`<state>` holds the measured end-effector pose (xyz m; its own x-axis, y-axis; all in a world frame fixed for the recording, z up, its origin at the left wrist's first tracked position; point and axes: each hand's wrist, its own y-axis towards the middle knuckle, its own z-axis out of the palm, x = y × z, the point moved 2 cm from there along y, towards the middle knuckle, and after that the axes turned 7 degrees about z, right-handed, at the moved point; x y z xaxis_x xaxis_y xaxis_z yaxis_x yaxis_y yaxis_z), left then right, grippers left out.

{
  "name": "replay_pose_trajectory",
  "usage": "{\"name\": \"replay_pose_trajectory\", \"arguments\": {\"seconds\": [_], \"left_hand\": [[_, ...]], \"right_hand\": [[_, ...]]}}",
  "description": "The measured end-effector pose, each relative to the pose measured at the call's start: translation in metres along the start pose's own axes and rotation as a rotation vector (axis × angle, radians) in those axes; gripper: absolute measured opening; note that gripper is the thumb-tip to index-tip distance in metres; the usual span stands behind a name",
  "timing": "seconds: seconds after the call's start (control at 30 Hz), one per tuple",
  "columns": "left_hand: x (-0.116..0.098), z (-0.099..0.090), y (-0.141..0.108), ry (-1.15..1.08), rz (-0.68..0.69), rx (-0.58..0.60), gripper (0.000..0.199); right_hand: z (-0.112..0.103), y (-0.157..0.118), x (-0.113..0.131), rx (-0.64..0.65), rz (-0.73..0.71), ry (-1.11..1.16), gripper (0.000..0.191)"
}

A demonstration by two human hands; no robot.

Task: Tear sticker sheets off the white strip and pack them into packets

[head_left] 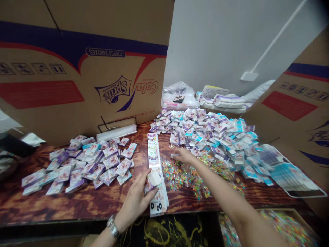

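My left hand [137, 193], with a metal watch on its wrist, grips a small white-and-purple printed box [153, 179] whose near end looks unfolded. Beneath that box lies a long strip of sticker sheets [153, 152], stacked and printed with small coloured pictures. My right hand [183, 155] reaches over the left edge of a spread of clear candy packets [197, 176] filled with bright bits. Its fingers are pinched together on what looks like a small clear packet [175, 156]; its contents are hard to make out.
Closed small boxes [87, 164] lie heaped on the left. A larger pile of small boxes [205, 128] sits behind the packets. Large cartons [123, 31] stand at the back left and right. Flat printed pieces [295, 175] lie at right; below the edge is a box of packets [285, 226].
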<state>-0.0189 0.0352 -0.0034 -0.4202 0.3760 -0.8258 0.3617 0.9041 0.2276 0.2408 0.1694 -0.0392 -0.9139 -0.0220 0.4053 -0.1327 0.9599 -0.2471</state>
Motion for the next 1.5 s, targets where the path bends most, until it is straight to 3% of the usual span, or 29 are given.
{"name": "replay_pose_trajectory", "arguments": {"seconds": [0.1,0.2,0.27,0.37,0.47,0.67,0.9,1.13,1.3,1.5], "left_hand": [[0.006,-0.001,-0.001,-0.058,-0.04,-0.024,0.05],[0.009,-0.002,0.0,-0.065,-0.048,-0.018,0.042],[0.01,-0.003,0.0,-0.037,-0.011,-0.008,0.041],[0.01,-0.003,-0.001,0.007,0.051,-0.009,0.044],[0.009,-0.004,-0.004,0.039,0.088,0.004,0.043],[0.004,-0.009,-0.008,0.135,0.117,0.052,0.048],[0.004,-0.006,-0.008,0.264,0.127,0.037,0.046],[-0.005,-0.002,-0.008,0.313,0.132,0.075,0.047],[-0.005,-0.005,-0.008,0.258,0.061,0.037,0.045],[-0.004,-0.002,-0.009,0.258,0.05,0.075,0.046]], "right_hand": [[-0.01,-0.025,0.02,-0.075,-0.143,0.017,0.011],[-0.019,-0.059,0.049,-0.184,-0.323,0.062,0.015],[-0.024,-0.084,0.069,-0.347,-0.578,0.068,0.015],[-0.027,-0.11,0.092,-0.512,-0.836,-0.118,0.018],[-0.026,-0.119,0.107,-0.511,-0.99,-0.348,0.019],[-0.029,-0.123,0.122,-0.456,-1.189,-0.598,0.013],[-0.033,-0.127,0.13,-0.39,-1.225,-0.637,0.019],[-0.024,-0.126,0.132,-0.482,-1.238,-0.599,0.018],[-0.012,-0.127,0.128,-0.559,-1.099,-0.579,0.014],[0.0,-0.131,0.126,-0.544,-1.187,-0.559,0.017]]}}
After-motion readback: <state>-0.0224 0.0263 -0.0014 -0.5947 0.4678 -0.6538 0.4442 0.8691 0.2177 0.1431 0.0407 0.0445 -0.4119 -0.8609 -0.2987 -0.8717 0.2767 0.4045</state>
